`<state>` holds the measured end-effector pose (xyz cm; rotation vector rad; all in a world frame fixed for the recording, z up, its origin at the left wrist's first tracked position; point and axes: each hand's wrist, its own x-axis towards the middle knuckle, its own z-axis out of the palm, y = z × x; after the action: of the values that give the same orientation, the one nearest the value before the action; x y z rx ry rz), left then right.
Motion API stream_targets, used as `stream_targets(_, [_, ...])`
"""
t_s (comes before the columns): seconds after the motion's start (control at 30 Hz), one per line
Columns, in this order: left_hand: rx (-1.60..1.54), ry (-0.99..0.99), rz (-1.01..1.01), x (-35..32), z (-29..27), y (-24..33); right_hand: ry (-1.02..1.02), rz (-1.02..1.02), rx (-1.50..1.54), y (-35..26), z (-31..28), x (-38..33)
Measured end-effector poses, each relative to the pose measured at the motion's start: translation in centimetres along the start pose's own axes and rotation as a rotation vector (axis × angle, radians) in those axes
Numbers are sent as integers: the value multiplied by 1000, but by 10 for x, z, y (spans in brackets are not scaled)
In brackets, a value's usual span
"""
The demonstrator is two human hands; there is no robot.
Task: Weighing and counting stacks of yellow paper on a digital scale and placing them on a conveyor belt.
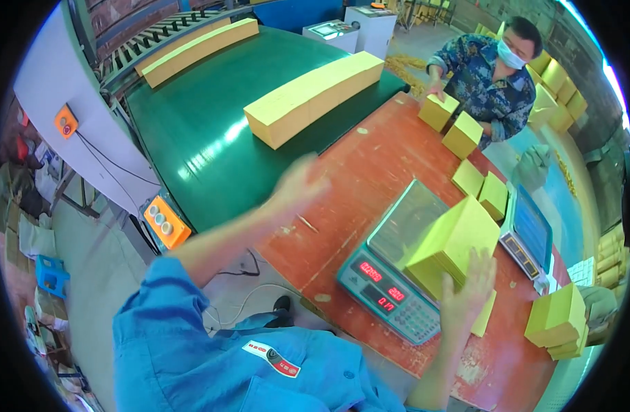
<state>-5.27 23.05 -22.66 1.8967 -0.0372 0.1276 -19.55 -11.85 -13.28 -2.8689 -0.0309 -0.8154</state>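
My right hand (469, 292) lies with fingers spread against the near right side of a thick stack of yellow paper (452, 240). The stack sits tilted across the right part of a green digital scale (397, 292) with lit red digits. My left hand (301, 189), blurred by motion, reaches over the table's left edge beside the green conveyor belt (212, 144). Its fingers look stretched out and hold nothing. Nearest to it on the belt is a long yellow paper block (315, 96). Part of another yellow piece (484, 314) shows beneath my right hand.
Across the red table (356, 178), a masked person (493, 82) touches a small yellow block (437, 111). More yellow blocks (463, 135) stand near a second scale (528, 233) and at the right edge. An orange button box (165, 221) borders the belt, which carries another long block (201, 51).
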Motion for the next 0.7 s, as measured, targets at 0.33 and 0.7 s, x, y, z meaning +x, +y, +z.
stream_targets(0.33, [465, -78, -375, 274, -202, -100, -27, 33, 436, -112, -9, -23])
stream_targets(0.7, [610, -1004, -257, 168, -84, -23, -317, -64, 788, -157, 61, 0])
